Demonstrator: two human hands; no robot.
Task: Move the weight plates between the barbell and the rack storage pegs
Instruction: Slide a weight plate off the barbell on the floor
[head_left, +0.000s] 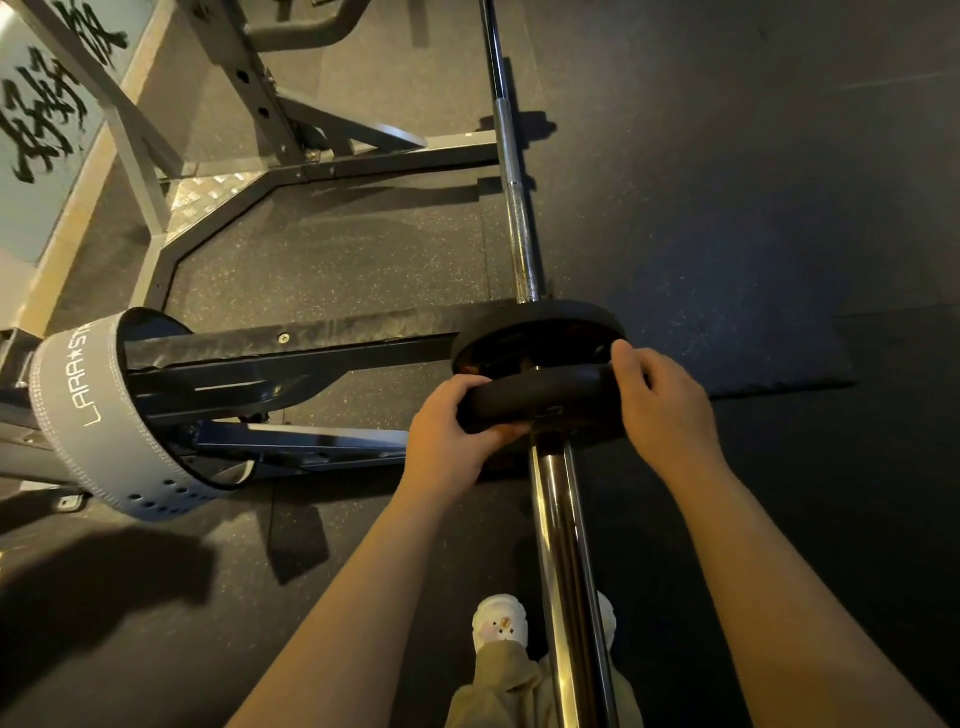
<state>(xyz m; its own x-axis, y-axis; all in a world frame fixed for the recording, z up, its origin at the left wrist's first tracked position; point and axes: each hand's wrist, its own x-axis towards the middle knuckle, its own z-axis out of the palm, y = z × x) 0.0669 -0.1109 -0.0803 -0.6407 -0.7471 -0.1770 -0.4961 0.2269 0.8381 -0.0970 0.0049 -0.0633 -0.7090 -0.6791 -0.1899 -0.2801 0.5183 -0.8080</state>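
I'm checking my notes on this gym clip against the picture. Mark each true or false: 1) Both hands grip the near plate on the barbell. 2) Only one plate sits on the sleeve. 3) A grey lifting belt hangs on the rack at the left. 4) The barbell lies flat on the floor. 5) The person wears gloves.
1) True: the left hand and right hand grip the near plate at its edges.
2) False: a far plate sits behind it on the barbell.
3) True: the grey belt wraps a rack arm.
4) False: it sits raised above the floor.
5) False: both hands are bare.
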